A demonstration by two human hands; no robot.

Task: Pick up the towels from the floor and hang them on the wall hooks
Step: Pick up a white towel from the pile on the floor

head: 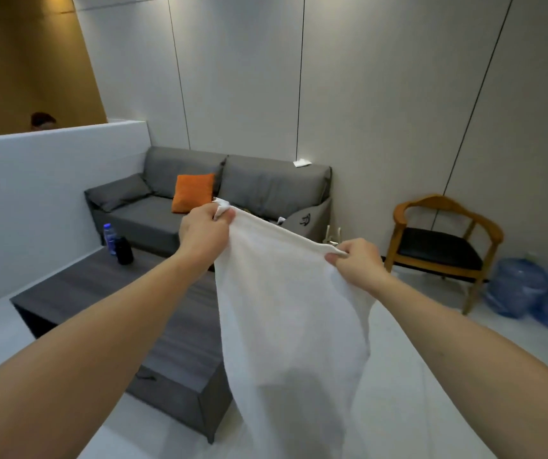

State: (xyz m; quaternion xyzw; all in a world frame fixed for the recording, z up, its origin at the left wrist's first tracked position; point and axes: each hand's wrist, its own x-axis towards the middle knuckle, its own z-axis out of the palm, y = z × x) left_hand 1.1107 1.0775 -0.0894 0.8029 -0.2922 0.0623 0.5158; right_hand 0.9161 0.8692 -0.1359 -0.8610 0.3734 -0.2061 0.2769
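A white towel (285, 319) hangs in front of me, stretched by its top edge between both hands. My left hand (204, 228) pinches the upper left corner, raised a little higher. My right hand (358, 263) grips the upper right corner, lower and nearer to me. The cloth drops down past the frame's bottom edge and hides part of the floor. A metal hook-like fitting (332, 238) shows low on the wall beside the sofa, just beyond the towel's top edge; I cannot tell what it is.
A grey sofa (266, 187) with an orange cushion (193, 193) stands against the far wall. A dark low table (100, 286) on my left carries bottles (117, 243). A wooden armchair (444, 246) and blue water jugs (531, 293) stand on the right. Someone's head (43, 121) shows behind a white partition.
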